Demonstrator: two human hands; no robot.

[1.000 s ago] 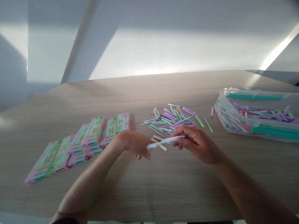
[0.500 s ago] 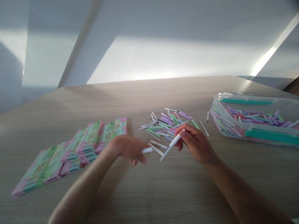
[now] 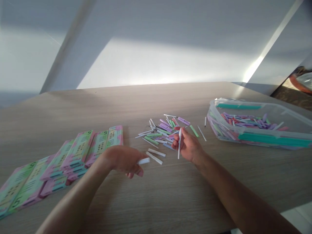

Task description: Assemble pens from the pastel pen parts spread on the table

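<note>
The left hand [image 3: 122, 161] pinches a stubby white tube [image 3: 143, 161], and the right hand [image 3: 188, 146] pinches a thin white stick [image 3: 179, 146] upright, just beside the scattered pastel strips [image 3: 158, 133] — two pieces, held well apart.

I had a light wood-grain table [image 3: 156, 97] filling the lower view, with flat pastel packets [image 3: 78, 151] printed with a 5 overlapping in a row on its left side. Toward the right sat a transparent plastic tub [image 3: 273, 139] with teal bands, coloured plastic strips [image 3: 246, 118] heaped inside. Past the table's far edge, a pale wall [image 3: 156, 61] caught a slanting band of light; an orange-rimmed object [image 3: 298, 83] showed at far right, too cut off to name
</note>
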